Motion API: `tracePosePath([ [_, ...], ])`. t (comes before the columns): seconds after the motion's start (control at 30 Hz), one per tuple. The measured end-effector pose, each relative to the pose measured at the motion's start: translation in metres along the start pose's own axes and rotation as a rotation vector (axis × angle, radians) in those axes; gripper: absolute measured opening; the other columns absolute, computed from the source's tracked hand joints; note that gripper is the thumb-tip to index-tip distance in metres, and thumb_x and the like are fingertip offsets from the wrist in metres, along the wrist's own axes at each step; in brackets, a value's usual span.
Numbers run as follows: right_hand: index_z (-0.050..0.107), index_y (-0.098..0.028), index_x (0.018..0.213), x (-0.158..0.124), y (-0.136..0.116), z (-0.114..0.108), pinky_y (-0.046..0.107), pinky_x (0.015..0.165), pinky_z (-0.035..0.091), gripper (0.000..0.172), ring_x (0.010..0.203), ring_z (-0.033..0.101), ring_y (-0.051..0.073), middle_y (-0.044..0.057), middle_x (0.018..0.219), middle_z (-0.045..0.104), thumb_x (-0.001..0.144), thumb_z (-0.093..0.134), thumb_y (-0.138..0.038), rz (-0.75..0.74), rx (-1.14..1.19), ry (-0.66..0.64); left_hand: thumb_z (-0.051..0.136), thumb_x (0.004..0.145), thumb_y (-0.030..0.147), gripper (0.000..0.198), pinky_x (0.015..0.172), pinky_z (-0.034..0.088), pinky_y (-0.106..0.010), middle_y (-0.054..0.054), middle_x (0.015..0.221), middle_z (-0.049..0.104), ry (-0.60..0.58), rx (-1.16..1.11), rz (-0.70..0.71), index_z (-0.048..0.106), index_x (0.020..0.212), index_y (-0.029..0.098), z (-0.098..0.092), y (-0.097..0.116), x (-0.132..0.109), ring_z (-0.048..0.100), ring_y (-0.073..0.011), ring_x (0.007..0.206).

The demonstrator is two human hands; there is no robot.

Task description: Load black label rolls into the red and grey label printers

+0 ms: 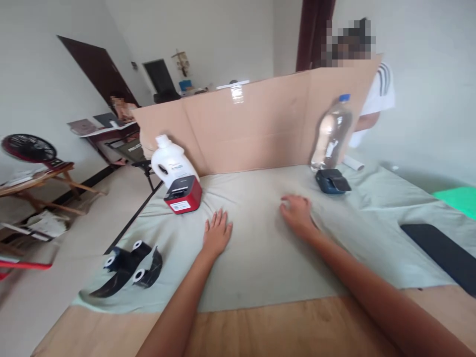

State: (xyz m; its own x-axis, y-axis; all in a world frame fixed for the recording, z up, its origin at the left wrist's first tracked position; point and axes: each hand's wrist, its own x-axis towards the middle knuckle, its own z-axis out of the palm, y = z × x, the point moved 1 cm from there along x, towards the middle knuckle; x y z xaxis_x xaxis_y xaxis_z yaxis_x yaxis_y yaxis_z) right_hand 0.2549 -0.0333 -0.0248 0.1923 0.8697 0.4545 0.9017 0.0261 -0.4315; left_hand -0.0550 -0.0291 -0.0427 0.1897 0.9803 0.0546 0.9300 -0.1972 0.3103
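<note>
My left hand [217, 235] lies flat on the pale green cloth [253, 258], its fingers spread and holding nothing. Closest to it is a red and black box-shaped device [183, 194], like a small label printer, with a white sticker on its front. My right hand [297, 214] is over the cloth, slightly blurred, with loosely bent fingers apart and nothing visible in them. Beyond it, to the right, sits a small dark blue device [331, 182] with its lid or flap sticking out. Several rolls of black strip [130, 265] on white cores lie at the left, partly unrolled.
A white jug [171, 161] stands behind the red device. A clear bottle with a blue cap [332, 134] stands before an upright cardboard panel [245, 129]. At right lies a dark flat pad [439, 253]. A person in a white shirt [383, 89] is behind the panel.
</note>
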Motion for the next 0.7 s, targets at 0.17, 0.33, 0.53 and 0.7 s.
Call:
tracePosePath([
  [0.17,0.055,-0.011,0.128,0.030,0.107,-0.058,0.062,0.106,0.032,0.056,0.125,0.046,0.042,0.023,0.131,0.057,0.079,0.056,-0.037,0.470,-0.057,0.489,0.024,0.102,0.046,0.063,0.125,0.014,-0.056,-0.010,0.167,0.023,-0.026,0.137,-0.007,0.033,0.158,0.018,0.000,0.002,0.001,0.018,-0.0276,0.156],
  [0.33,0.049,-0.009,0.131,0.033,0.171,-0.055,0.058,0.107,0.035,0.054,0.121,0.053,0.036,0.022,0.126,0.060,0.078,0.042,-0.018,0.596,0.089,0.429,0.024,0.102,0.044,0.063,0.125,0.016,-0.057,-0.010,0.167,0.024,-0.027,0.184,0.000,0.033,0.158,0.018,0.003,0.001,0.000,0.019,-0.0275,0.156],
  [0.53,0.052,-0.009,0.127,0.034,0.176,-0.055,0.044,0.101,0.043,0.044,0.112,0.061,0.028,0.020,0.117,0.068,0.088,0.032,-0.016,0.667,0.178,0.416,0.024,0.102,0.047,0.063,0.125,0.016,-0.056,-0.008,0.167,0.025,-0.040,0.178,-0.002,0.033,0.158,0.019,0.002,-0.003,-0.003,0.019,-0.0274,0.156],
  [0.7,0.053,-0.005,0.124,0.032,0.173,-0.065,0.031,0.097,0.043,0.049,0.106,0.065,0.018,0.021,0.115,0.069,0.086,0.022,-0.001,0.748,0.198,0.590,0.029,0.100,0.045,0.066,0.123,0.012,-0.063,-0.015,0.167,0.021,-0.050,0.174,-0.018,0.033,0.158,0.012,0.007,0.029,-0.018,0.014,-0.0364,0.156],
])
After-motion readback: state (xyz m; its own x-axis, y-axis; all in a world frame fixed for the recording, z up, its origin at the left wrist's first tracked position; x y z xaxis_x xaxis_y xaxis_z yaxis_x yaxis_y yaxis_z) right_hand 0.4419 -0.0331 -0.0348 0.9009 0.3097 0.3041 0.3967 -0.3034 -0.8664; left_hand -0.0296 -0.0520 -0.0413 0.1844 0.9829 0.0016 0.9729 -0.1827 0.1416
